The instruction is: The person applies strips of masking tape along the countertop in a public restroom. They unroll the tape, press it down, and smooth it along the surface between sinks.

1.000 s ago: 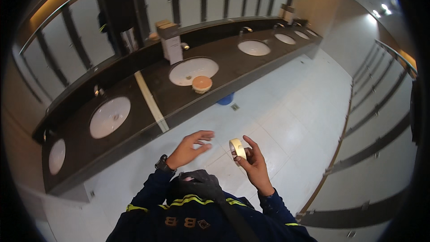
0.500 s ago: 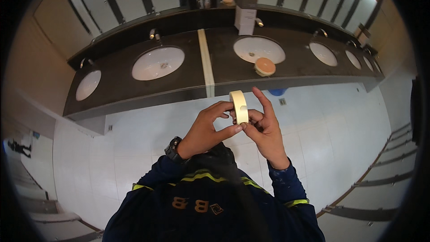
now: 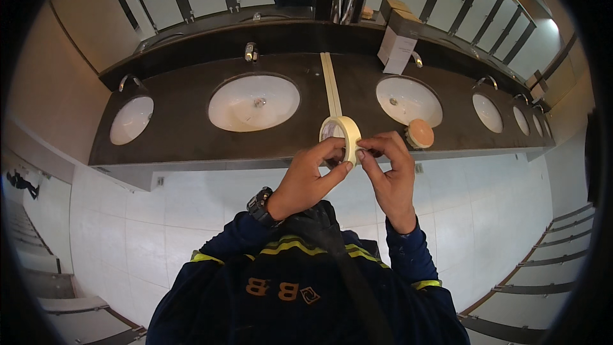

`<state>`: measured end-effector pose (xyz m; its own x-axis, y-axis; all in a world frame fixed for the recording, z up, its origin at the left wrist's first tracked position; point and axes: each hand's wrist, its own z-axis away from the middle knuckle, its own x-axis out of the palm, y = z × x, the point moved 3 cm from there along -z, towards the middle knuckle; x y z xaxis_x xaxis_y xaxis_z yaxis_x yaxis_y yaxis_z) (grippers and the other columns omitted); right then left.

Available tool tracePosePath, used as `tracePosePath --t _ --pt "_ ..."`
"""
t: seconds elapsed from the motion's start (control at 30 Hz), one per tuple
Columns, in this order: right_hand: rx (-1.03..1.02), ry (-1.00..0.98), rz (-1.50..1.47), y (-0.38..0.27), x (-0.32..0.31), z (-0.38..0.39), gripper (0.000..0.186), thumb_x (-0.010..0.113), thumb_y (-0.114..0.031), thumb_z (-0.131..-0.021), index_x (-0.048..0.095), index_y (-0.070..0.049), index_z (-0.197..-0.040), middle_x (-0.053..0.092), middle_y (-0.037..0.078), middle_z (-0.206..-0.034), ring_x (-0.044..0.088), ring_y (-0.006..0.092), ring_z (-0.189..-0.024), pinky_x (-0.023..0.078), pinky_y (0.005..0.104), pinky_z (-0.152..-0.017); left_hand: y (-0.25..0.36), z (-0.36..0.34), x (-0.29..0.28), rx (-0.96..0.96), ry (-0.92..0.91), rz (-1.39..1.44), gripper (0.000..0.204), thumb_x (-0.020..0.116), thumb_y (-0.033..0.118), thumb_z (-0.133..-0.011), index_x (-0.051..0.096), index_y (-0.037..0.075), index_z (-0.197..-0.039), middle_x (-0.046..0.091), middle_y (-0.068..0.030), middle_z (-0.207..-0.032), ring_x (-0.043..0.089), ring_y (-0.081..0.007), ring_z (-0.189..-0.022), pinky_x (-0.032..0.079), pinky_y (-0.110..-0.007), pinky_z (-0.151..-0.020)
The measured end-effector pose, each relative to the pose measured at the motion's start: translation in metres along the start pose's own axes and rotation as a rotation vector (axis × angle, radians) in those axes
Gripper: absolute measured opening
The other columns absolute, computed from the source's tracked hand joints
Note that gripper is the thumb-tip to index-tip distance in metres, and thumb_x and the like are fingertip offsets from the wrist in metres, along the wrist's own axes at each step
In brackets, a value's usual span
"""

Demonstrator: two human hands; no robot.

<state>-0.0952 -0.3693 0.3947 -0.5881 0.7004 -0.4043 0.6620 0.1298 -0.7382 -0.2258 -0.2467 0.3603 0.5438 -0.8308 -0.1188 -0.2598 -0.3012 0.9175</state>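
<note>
My left hand (image 3: pixel 311 178) grips a cream masking tape roll (image 3: pixel 349 129) from the left, thumb at its lower edge. My right hand (image 3: pixel 389 176) has its thumb and forefinger pinched on the roll's right edge. The roll is upright in front of the dark counter (image 3: pixel 172 115). Behind it, two narrow cream strips (image 3: pixel 331 83) run side by side across the countertop. A round orange-topped object (image 3: pixel 421 131) sits to the right, at the rim of a white basin (image 3: pixel 407 96).
More basins (image 3: pixel 254 99) with chrome taps (image 3: pixel 251 51) line the counter. A box (image 3: pixel 396 48) stands near the mirror (image 3: pixel 274 0), which reflects a person in dark clothes. Stall doors (image 3: pixel 536 268) border the tiled floor (image 3: pixel 147 236); another dark-clothed person (image 3: pixel 24 184) is at far left.
My view has swung to face the counter squarely. My left hand has come onto the roll, which rose toward the counter, and my right forefinger has bent down from raised to touch it.
</note>
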Motion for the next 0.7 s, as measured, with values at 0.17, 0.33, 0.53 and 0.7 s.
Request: tracePosePath --t 0.17,0.33,0.53,0.7 --pt "-0.052 -0.048 -0.018 0.019 0.025 -0.048 0.011 0.073 -0.001 -0.091 0.071 -0.001 -0.102 0.066 0.012 -0.103 0.067 0.0236 -0.090 0.054 0.0341 -0.079 -0.027 -0.032 -0.027 0.029 0.039 -0.121 0.050 0.073 0.014 -0.092 0.056 0.000 -0.137 0.074 -0.0201 -0.096 0.074 -0.0308 -0.088 0.055 -0.038 -0.079" --pt "-0.044 -0.037 -0.025 0.070 0.027 -0.097 0.009 0.068 -0.002 -0.095 0.067 0.001 -0.103 0.066 0.012 -0.102 0.065 0.0219 -0.091 0.052 0.0332 -0.082 -0.041 -0.067 -0.030 0.079 0.092 -0.313 0.065 0.074 0.014 -0.090 0.047 0.004 -0.148 0.074 -0.0203 -0.097 0.072 -0.0369 -0.086 0.055 -0.040 -0.077" --pt "0.136 0.086 -0.153 0.173 -0.005 -0.178 0.009 0.065 -0.012 -0.102 0.065 -0.003 -0.106 0.066 0.003 -0.098 0.061 0.0128 -0.091 0.049 0.0289 -0.084 -0.061 -0.137 -0.011 -0.079 -0.230 -0.461 0.057 0.067 0.018 -0.097 0.051 0.008 -0.150 0.071 -0.0180 -0.091 0.071 -0.0343 -0.079 0.054 -0.041 -0.076" --pt "0.129 0.218 -0.258 0.312 -0.042 -0.298 0.014 0.066 -0.017 -0.103 0.065 -0.004 -0.108 0.065 0.003 -0.094 0.058 0.0106 -0.085 0.048 0.0274 -0.079 -0.145 -0.165 0.005 -0.364 -0.319 -0.009 0.059 0.062 0.014 -0.102 0.043 0.014 -0.158 0.070 -0.0117 -0.088 0.071 -0.0222 -0.078 0.056 -0.036 -0.078"
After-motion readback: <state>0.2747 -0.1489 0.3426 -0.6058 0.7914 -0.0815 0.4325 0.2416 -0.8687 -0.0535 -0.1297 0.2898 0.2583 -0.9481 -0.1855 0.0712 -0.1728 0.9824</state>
